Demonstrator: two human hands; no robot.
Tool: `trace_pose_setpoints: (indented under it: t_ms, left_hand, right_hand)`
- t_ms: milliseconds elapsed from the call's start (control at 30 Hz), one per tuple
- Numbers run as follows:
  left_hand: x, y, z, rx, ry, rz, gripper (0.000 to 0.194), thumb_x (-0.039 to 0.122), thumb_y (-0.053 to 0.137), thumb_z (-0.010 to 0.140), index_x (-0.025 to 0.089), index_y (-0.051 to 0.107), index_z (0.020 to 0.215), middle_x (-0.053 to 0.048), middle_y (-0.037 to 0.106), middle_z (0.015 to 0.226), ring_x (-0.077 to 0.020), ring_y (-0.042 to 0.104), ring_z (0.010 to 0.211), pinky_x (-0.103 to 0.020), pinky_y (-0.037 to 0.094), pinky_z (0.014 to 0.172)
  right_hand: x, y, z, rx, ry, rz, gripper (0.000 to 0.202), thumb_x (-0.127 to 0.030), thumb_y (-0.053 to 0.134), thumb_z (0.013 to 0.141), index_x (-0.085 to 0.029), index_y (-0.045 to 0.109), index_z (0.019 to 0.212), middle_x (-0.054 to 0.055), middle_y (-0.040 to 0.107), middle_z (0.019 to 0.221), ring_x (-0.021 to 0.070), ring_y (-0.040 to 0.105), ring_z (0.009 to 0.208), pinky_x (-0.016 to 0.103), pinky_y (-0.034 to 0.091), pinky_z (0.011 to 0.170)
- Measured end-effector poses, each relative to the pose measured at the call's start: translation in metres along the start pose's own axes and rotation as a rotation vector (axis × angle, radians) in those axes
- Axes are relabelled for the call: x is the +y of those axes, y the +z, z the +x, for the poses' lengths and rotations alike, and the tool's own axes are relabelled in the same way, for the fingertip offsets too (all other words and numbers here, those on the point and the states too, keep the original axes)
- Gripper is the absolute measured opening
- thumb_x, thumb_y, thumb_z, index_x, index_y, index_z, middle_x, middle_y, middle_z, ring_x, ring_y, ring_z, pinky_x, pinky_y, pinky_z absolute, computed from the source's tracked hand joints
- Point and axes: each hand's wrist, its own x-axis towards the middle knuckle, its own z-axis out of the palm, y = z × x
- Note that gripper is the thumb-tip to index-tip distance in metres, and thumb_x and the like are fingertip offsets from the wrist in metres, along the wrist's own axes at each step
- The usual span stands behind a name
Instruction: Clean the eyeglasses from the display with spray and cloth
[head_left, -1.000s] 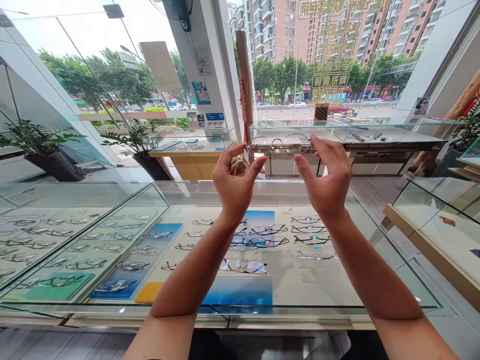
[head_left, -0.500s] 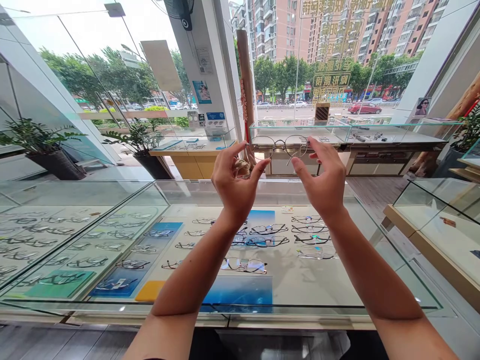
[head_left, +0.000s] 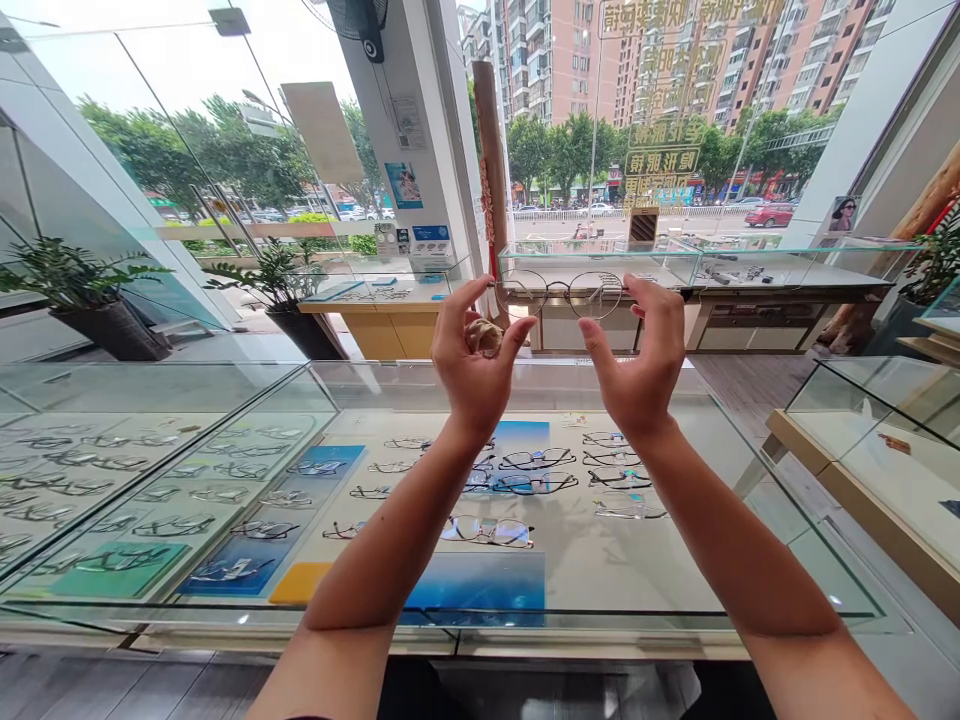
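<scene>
High over the surface [head_left: 615,575], showing beyond its far edge, the glasses [head_left: 557,286] are held lightly at either end by finger and thumb of the left hand [head_left: 476,350] and the right hand [head_left: 646,350]. Best to grip rims only, level, thumbs off the lenses. Air around is open; lowering would call for care near the glass edges.

A wall fan [head_left: 361,28] hangs at eleven o'clock, potted ZZ plants [head_left: 109,318] stand at nine, a red car [head_left: 770,214] at two.
</scene>
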Motion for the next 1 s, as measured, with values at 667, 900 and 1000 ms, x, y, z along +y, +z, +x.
trace_pose_setpoints:
  t_ms: [667, 900, 1000]
  left_hand:
    - [-0.0051, 0.0042, -0.0052, 0.083, 0.047, 0.06, 0.058, 0.052, 0.097, 0.084, 0.03, 0.072, 0.131, -0.008, 0.076, 0.128, -0.0185, 0.065, 0.086, -0.032, 0.055, 0.068]
    - [-0.0067, 0.0039, -0.0041, 0.139, 0.165, 0.143, 0.061, 0.049, 0.1, 0.08, 0.028, 0.071, 0.13, -0.011, 0.073, 0.127, -0.0273, 0.071, 0.114, -0.04, 0.062, 0.088]
    - [-0.0053, 0.0041, -0.0038, 0.139, 0.171, 0.138, 0.06, 0.049, 0.099, 0.081, 0.027, 0.071, 0.13, -0.011, 0.073, 0.129, -0.027, 0.072, 0.114, -0.04, 0.062, 0.088]
  right_hand:
    - [-0.0066, -0.0007, -0.0004, -0.068, 0.077, 0.005, 0.051, -0.05, 0.071, 0.105, -0.028, 0.059, 0.149, 0.015, 0.073, 0.141, 0.0351, 0.071, 0.133, 0.061, 0.061, 0.111]
    - [-0.0041, 0.0014, -0.0027, -0.131, 0.139, 0.033, 0.051, -0.05, 0.072, 0.106, -0.027, 0.058, 0.149, 0.014, 0.077, 0.141, 0.0292, 0.078, 0.124, 0.049, 0.068, 0.099]
    - [-0.0052, 0.001, -0.0026, -0.122, 0.141, 0.048, 0.05, -0.049, 0.072, 0.106, -0.026, 0.059, 0.149, 0.014, 0.078, 0.141, 0.0288, 0.079, 0.125, 0.048, 0.068, 0.1]
